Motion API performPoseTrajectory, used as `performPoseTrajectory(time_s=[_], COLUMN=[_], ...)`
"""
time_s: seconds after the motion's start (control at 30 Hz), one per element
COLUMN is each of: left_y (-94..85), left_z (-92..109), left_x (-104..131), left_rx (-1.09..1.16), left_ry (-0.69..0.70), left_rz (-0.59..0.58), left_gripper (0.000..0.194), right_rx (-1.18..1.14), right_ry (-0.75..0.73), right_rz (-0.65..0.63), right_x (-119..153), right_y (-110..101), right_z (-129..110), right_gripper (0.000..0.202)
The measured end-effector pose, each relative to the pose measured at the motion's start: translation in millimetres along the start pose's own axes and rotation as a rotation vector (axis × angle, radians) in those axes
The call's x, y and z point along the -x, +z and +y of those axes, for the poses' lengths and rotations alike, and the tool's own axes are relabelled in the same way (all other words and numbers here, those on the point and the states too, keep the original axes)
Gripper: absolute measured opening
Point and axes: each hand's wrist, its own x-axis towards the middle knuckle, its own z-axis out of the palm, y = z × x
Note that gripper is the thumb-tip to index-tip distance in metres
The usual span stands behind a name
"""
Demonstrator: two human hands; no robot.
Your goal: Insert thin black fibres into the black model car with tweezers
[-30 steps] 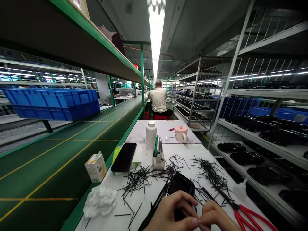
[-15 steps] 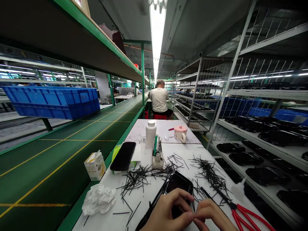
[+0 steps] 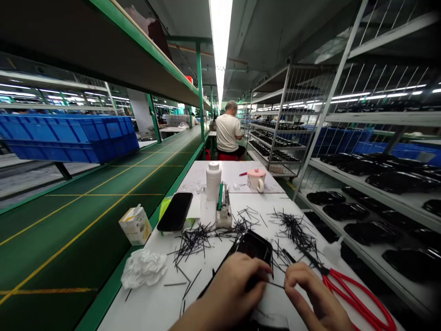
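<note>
Left hand (image 3: pixel 237 280) and right hand (image 3: pixel 312 292) have moved apart, with one thin black stick (image 3: pixel 276 285) between them.
Right fingertips are closed on the stick's end, perhaps so its other part stays free; left fingers curl over the glossy black shell (image 3: pixel 257 243), maybe for steadying it, but I cannot tell their grip. Shell lies on the white table (image 3: pixel 155 312), close to loose sticks (image 3: pixel 195 241), probably for easy reach.

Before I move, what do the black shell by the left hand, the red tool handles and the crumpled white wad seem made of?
Black shell: probably hard plastic, glossy with bright reflections; painted metal is possible.
Red handles: likely smooth plastic or coated metal, slightly shiny.
White wad: tissue paper, apparently, matt and softly creased.
</note>
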Motion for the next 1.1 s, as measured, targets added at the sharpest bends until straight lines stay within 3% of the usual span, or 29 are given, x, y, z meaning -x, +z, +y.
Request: performPoseTrajectory(time_s=[0.07, 0.17, 0.3, 0.4, 0.57, 0.87, 1.03, 1.1], left_y=[-2.2, -5.5, -6.0, -4.6, -7.8, -1.0, 1.6, 2.5], left_z=[1, 5, 6, 4, 1, -4, -4, -4], left_x=[0, -3, -6, -7, -8, -8, -7, -7], left_rx=[-0.086, 0.010, 0.105, 0.004, -0.002, -0.038, -0.041, -0.046], left_ry=[0.017, -0.003, 0.018, -0.035, -0.033, -0.013, -0.042, -0.040], left_rz=[0.018, -0.015, -0.095, -0.061, -0.105, -0.052, -0.017, -0.011], left_gripper=[0.029, 0.034, 0.028, 0.023, 0.038, 0.024, 0.024, 0.023], right_rx=[-0.030, -0.077, -0.118, -0.117, -0.127, -0.076, 0.090, 0.105], right_ry=[0.008, 0.068, 0.170, 0.174, 0.162, 0.193, 0.181, 0.178], right_rz=[-0.089, -0.156, -0.158, -0.182, -0.190, -0.163, -0.470, -0.505], right_x=[0, -1, 0, 1, 1, -5, -18, -20], right_y=[-8, -15, -17, -19, -22, -23, -17, -11], right_z=[-7, -17, -22, -21, -18, -12, 6, 10], right_gripper=[0.012, 0.008, 0.008, 0.008, 0.007, 0.009, 0.014, 0.012])
